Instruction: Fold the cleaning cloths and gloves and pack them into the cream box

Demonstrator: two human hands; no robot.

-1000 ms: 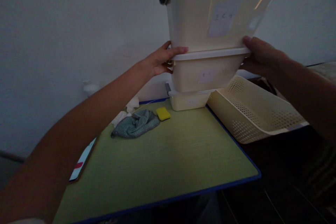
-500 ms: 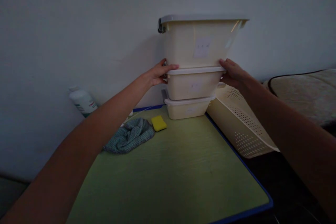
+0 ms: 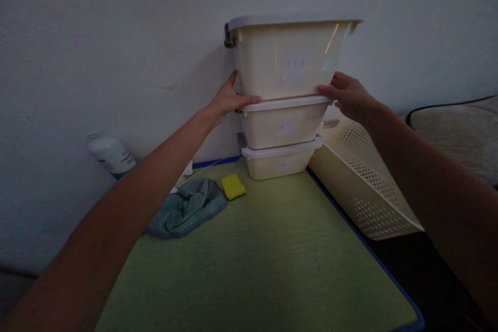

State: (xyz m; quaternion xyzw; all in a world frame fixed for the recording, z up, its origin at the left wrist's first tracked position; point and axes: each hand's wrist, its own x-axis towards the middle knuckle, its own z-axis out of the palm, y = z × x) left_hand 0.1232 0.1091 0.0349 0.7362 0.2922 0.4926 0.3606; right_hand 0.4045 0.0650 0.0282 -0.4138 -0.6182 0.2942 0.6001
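Three lidded cream storage boxes stand stacked at the far end of the green table, the largest on top. My left hand (image 3: 227, 99) is at the lower left corner of the top storage box (image 3: 257, 65), its thumb along the seam above the middle storage box (image 3: 260, 127) and a finger raised against the side. My right hand (image 3: 346, 92) holds the lower right corner, thumb on the front and fingers around the side. The bottom storage box (image 3: 264, 167) rests on the table (image 3: 272, 249). Paper labels are on the fronts; their writing is unreadable.
Left of the stack lie a yellow sponge (image 3: 233, 187) and a grey-green cloth (image 3: 190, 207). A white bottle (image 3: 111, 153) leans by the wall, partly behind my left forearm. On the right are a perforated cream basket (image 3: 350, 181) and a beige cushion (image 3: 455, 132).
My fingers have shifted up from the middle box's lid rim to the lower sides of the top box. The stack looks unmoved; the view has shifted slightly.
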